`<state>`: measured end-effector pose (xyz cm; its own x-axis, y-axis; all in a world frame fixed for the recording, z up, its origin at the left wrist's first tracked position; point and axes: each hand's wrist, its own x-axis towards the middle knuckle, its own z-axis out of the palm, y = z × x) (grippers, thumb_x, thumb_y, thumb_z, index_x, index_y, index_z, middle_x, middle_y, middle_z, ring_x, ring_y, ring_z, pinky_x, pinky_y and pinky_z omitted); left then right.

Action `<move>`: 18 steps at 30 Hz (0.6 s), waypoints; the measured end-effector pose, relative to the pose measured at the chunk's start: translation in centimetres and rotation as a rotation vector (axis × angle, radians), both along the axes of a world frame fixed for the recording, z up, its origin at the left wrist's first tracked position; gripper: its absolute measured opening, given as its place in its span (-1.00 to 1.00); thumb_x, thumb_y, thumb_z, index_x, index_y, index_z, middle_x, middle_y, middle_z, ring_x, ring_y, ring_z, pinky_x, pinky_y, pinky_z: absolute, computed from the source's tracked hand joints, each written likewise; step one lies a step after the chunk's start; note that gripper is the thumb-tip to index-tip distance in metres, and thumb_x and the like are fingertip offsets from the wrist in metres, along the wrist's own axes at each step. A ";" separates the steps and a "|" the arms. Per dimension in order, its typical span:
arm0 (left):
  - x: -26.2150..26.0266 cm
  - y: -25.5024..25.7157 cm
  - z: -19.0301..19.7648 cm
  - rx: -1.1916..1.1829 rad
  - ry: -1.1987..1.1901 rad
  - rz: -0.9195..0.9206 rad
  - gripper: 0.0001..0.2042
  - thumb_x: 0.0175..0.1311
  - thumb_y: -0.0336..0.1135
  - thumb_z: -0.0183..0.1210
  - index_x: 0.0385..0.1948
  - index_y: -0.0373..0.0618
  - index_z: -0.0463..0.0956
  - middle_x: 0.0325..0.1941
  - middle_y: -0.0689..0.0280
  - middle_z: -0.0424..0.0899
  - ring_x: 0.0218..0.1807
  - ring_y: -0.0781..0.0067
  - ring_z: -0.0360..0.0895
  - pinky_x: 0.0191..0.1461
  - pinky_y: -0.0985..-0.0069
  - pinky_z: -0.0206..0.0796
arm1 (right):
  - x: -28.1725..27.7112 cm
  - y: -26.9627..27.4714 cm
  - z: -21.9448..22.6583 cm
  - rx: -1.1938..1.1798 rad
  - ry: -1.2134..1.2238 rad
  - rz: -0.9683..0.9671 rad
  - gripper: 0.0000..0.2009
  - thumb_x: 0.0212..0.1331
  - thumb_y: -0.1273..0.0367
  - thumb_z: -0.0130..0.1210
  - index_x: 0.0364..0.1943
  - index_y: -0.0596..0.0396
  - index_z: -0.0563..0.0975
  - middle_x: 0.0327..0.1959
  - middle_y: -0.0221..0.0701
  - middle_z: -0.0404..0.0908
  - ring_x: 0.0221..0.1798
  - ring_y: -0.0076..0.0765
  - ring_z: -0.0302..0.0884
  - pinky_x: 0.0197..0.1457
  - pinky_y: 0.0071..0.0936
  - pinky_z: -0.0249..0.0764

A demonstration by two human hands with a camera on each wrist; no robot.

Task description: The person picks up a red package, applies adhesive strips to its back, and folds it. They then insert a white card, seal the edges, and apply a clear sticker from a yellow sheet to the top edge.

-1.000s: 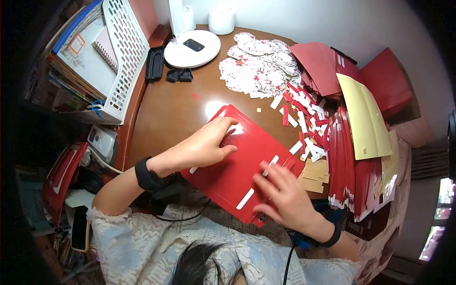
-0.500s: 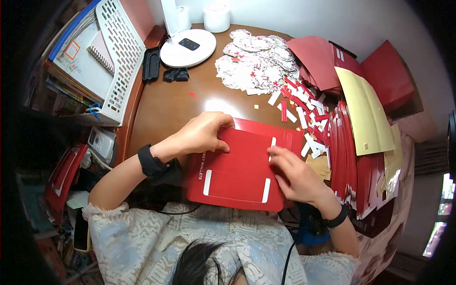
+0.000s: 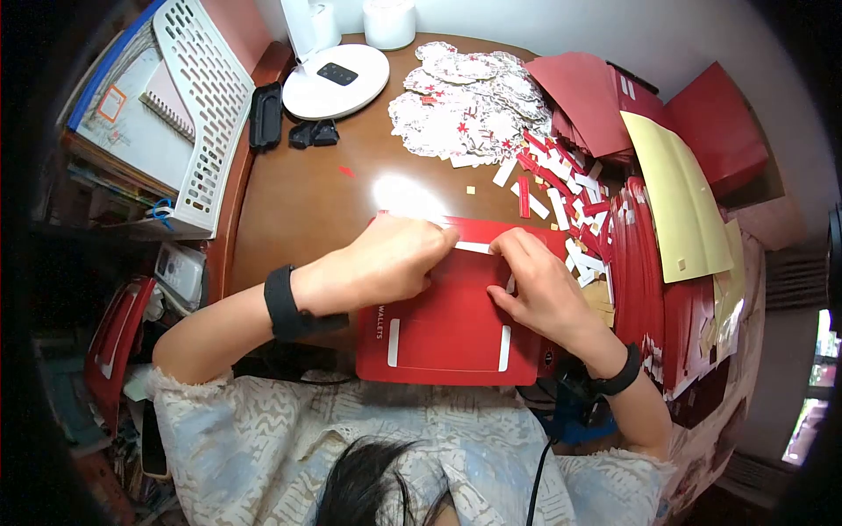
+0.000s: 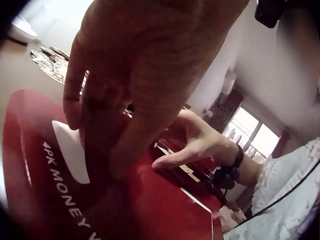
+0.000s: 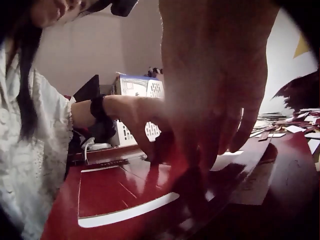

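A flat red card wallet sheet, printed "4PK MONEY WALLETS" in the left wrist view, lies at the near side of the desk with its long sides level. White slots show along its left, right and top. My left hand lies over its upper left, fingers bent down to the top slot. I cannot tell whether these fingers pinch the card. At that slot's right end, the fingertips of my right hand touch the card, its thumb spread lower on the red surface. In the right wrist view those fingers point straight down.
Cut white paper pieces are heaped at the back. Red and white strips lie scattered to the right, beside stacked red cards and a yellow sheet. A white lamp base and file rack stand at left.
The red sheet has turned from slanted to level. My left hand has shifted right to the top slot, and my right hand has moved up to the same slot's right end.
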<state>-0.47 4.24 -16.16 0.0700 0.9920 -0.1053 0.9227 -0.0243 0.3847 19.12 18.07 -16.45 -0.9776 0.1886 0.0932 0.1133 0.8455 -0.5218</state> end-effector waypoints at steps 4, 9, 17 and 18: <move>2.3 -1.7 0.5 0.114 0.155 -0.038 -0.77 0.01 -0.50 0.21 -0.29 -0.22 0.38 -0.33 0.11 0.63 -0.22 0.08 0.68 -0.22 0.24 0.52 | -0.1 -0.6 0.5 -0.055 -0.120 -0.007 -0.66 -0.01 0.55 0.24 -0.16 0.19 0.37 -0.28 -0.14 0.55 -0.12 0.09 0.58 -0.08 -0.09 0.52; 3.1 -2.8 0.7 0.111 0.241 -0.067 -0.81 0.07 -0.46 0.15 -0.28 -0.19 0.39 -0.41 0.24 0.59 -0.34 0.28 0.68 -0.30 0.40 0.51 | 0.0 -1.6 0.4 0.128 0.043 0.046 -0.76 -0.03 0.55 0.17 -0.25 0.14 0.42 -0.40 -0.22 0.55 -0.24 -0.03 0.61 -0.22 -0.18 0.53; 5.5 -5.5 -0.4 0.272 0.546 -0.176 -0.65 0.11 -0.33 0.13 -0.13 -0.42 0.53 -0.16 0.05 0.68 -0.14 0.25 0.70 -0.06 0.47 0.57 | 1.7 -4.1 -1.1 0.532 0.102 0.075 -0.88 -0.05 0.44 0.15 -0.38 0.08 0.50 -0.46 -0.44 0.46 -0.39 -0.40 0.51 -0.35 -0.52 0.47; 5.7 -5.8 -0.4 0.270 0.544 -0.175 -0.65 0.11 -0.33 0.13 -0.13 -0.42 0.53 -0.16 0.05 0.68 -0.14 0.25 0.70 -0.06 0.47 0.57 | 2.0 -4.4 -1.3 0.605 0.155 0.089 -0.86 -0.06 0.44 0.15 -0.37 0.10 0.52 -0.46 -0.45 0.44 -0.40 -0.43 0.48 -0.35 -0.55 0.47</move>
<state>5.24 -1.58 -16.59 0.2410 0.9671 0.0810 0.9580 -0.2237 -0.1793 21.13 13.68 -17.74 -0.9536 -0.0232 0.3002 -0.0095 0.9988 0.0471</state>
